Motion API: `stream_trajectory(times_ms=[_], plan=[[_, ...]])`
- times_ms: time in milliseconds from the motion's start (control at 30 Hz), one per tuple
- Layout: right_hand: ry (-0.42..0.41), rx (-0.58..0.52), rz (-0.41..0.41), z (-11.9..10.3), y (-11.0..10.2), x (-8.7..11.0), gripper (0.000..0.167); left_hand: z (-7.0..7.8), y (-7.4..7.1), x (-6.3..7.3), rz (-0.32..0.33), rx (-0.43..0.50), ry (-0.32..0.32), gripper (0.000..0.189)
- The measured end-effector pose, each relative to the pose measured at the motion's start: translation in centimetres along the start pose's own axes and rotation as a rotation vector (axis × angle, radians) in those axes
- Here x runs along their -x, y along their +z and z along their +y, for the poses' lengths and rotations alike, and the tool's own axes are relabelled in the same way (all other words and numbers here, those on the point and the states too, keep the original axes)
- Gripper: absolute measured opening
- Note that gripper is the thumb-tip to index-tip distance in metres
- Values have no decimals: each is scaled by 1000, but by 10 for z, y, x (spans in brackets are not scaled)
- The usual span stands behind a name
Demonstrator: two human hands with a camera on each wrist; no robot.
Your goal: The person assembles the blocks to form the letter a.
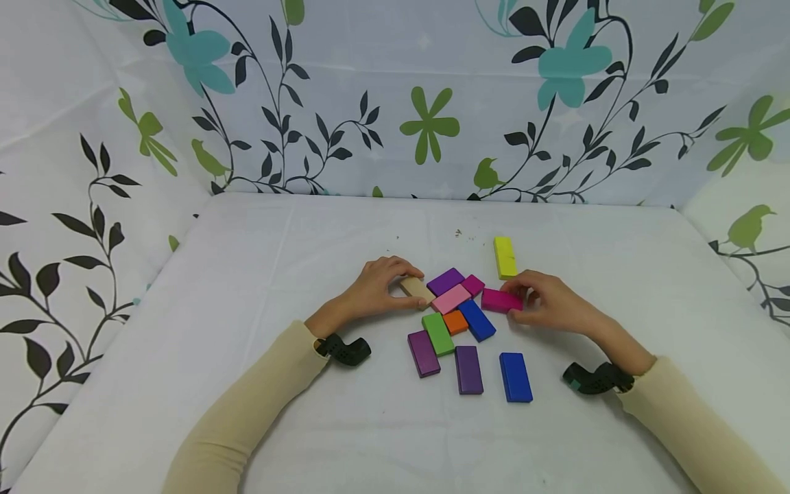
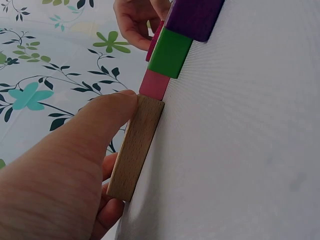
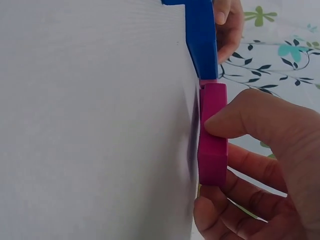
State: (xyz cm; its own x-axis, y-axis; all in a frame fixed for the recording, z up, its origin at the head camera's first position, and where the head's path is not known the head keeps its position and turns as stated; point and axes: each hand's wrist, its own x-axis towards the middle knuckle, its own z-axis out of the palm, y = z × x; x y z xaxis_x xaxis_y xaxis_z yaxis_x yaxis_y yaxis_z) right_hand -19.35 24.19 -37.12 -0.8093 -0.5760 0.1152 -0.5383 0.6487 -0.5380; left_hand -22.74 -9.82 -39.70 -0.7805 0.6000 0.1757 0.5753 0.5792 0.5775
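My left hand (image 1: pixel 375 288) pinches a plain wooden block (image 1: pixel 417 292) between thumb and fingers at the left side of a cluster of coloured blocks. On the other side, my right hand (image 1: pixel 552 302) grips a magenta block (image 1: pixel 500 300), its thumb on the near long face in the right wrist view. Between the hands lie a purple block (image 1: pixel 445 281), a small magenta block (image 1: pixel 473 285) and a pink block (image 1: pixel 451 299). Below them are a blue block (image 1: pixel 477 321), a small orange block (image 1: pixel 456 322), a green block (image 1: pixel 438 334) and another purple block (image 1: pixel 424 354).
A yellow block (image 1: pixel 505 258) lies behind the right hand. Nearer the front, a purple block (image 1: pixel 469 370) and a blue block (image 1: pixel 516 377) lie apart from the cluster. The white-covered table (image 1: pixel 308 425) ends at a patterned cloth (image 1: pixel 395 103) behind.
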Motion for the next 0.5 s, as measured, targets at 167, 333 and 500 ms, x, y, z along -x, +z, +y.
stream_trajectory(times_ms=[167, 333, 500], plan=[[-17, 0, 59, 0, -5, -3, 36, 0, -1, 0, -1, -3, -6, 47], [-26, -4, 119, 1, -9, -8, 35, 0, -1, -1, -1, -1, -6, 47], [-8, 0, 143, 3, -12, -13, 36, 0, 0, 0, -4, 1, -5, 47]])
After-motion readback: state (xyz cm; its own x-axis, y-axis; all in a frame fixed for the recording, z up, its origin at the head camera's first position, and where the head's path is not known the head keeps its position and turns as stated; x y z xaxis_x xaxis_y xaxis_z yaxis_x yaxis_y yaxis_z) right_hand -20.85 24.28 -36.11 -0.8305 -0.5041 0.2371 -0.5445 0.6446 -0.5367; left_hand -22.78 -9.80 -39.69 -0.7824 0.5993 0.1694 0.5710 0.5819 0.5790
